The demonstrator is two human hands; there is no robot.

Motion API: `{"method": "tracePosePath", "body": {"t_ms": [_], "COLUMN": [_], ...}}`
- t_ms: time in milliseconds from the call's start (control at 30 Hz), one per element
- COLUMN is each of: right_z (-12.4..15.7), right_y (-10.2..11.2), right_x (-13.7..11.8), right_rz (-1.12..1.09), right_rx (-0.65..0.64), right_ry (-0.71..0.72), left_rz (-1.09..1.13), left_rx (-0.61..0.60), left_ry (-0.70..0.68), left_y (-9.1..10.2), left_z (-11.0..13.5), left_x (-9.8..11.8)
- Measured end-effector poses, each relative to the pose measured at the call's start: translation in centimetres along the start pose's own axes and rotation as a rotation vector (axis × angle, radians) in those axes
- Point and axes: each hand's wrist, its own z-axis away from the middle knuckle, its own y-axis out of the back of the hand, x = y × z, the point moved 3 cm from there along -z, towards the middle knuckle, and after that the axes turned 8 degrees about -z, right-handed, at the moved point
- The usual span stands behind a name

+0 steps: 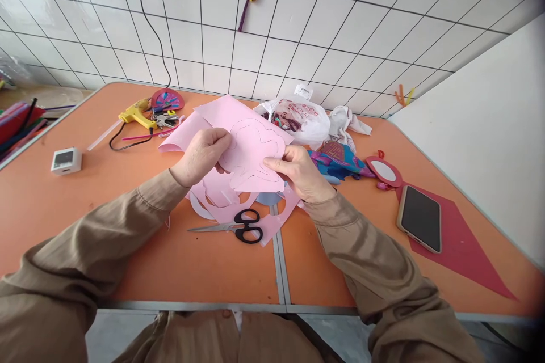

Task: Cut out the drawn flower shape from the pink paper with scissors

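Observation:
A large pink sheet is raised over the table between my two hands, with a wavy outline drawn on it in thin dark lines. My left hand pinches its left side, fingers curled. On the right side, my right hand grips the edge with the thumb lying on the front. Beneath lie cut pink scraps with curved openings. Black-handled scissors rest on the table in front of them, blades pointing left. What lies directly behind the sheet is hidden.
Leftward are a yellow glue gun, keys and a small white box. A plastic bag and patterned blue cloth lie behind. At right, a phone rests on a red sheet.

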Motion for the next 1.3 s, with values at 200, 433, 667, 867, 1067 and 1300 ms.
{"method": "tracePosePath", "body": {"t_ms": [200,433,667,867,1067,1300], "right_z": [-0.2,-0.5,-0.4,-0.2,-0.2,0.1], "right_y": [0.2,0.1,-0.1,-0.6,-0.8,-1.1], "right_x": [0.4,0.5,0.8,1.7,2.0,1.8], "right_rz": [-0.039,-0.153,-0.208,-0.175,-0.133,-0.097], "right_rx": [0.098,0.245,0.241,0.169,0.170,0.150], "right_ry": [0.008,0.114,0.148,0.116,0.106,0.119], "left_rz": [0.265,0.631,0.607,0.714,0.696,0.738], "left_rx": [0.018,-0.034,-0.085,-0.118,-0.069,-0.094], "left_ry": [0.163,0.333,0.273,0.281,0.277,0.171], "left_y": [-0.1,-1.1,-2.3,-2.9,-3.2,-3.5], "left_z": [-0.4,-0.8,0.1,0.8,1.0,1.1], "left_x": [-0.8,-2.3,-2.6,-2.4,-2.5,-2.5]}}
